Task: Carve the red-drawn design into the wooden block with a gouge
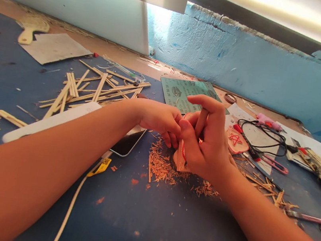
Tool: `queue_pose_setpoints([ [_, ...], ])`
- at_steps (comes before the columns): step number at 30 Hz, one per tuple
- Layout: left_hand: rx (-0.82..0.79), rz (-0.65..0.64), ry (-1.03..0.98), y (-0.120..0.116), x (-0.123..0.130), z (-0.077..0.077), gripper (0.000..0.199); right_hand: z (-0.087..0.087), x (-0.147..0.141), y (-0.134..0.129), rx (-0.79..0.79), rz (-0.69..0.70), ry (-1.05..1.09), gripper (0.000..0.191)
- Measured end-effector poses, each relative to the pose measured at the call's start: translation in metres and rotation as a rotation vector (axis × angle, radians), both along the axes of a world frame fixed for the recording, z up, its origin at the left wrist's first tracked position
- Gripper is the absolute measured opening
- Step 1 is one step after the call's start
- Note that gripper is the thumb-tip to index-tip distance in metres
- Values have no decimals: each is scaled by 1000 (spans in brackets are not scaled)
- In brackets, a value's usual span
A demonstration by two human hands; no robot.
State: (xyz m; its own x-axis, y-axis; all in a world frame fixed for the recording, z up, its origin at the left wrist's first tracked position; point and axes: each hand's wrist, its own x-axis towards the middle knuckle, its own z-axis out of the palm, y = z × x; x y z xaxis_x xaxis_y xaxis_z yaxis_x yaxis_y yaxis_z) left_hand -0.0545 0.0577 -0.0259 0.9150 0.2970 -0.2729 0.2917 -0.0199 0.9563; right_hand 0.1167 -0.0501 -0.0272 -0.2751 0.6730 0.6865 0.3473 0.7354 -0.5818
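Observation:
My left hand [164, 123] and my right hand [208, 143] meet right of the middle of the view, fingertips touching. The fingers of both are bent and pressed together; whatever sits between the tips is too small to tell. Under and behind my right hand is a wooden piece with red marks [181, 156], mostly hidden by the fingers. Reddish wood shavings [162, 167] lie heaped on the dark blue table [134, 213] below my hands. To the right of my right hand is a flat wooden piece with a red star [236, 139].
Thin wooden sticks [101, 89] lie loosely at the left, near a phone [128, 143] and a white cable [70, 207]. Green sandpaper [173, 92] is behind my hands. A black cord [262, 135], a pink cutter [275, 164] and more sticks are at the right.

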Motion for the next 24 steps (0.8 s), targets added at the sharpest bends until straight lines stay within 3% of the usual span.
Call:
queue_pose_setpoints([
  [5, -118, 39, 64, -1, 3, -4, 16, -8, 4, 8, -160, -179, -79, 42],
  [8, -133, 44, 59, -2, 4, -3, 19, -10, 5, 10, -176, -262, -26, 37],
  [16, -108, 18, 56, -4, 3, -1, 22, -6, 3, 4, -167, -141, -27, 50],
  [24, -71, 8, 37, -2, 5, -5, 22, -10, -1, 6, -75, -186, 31, 45],
])
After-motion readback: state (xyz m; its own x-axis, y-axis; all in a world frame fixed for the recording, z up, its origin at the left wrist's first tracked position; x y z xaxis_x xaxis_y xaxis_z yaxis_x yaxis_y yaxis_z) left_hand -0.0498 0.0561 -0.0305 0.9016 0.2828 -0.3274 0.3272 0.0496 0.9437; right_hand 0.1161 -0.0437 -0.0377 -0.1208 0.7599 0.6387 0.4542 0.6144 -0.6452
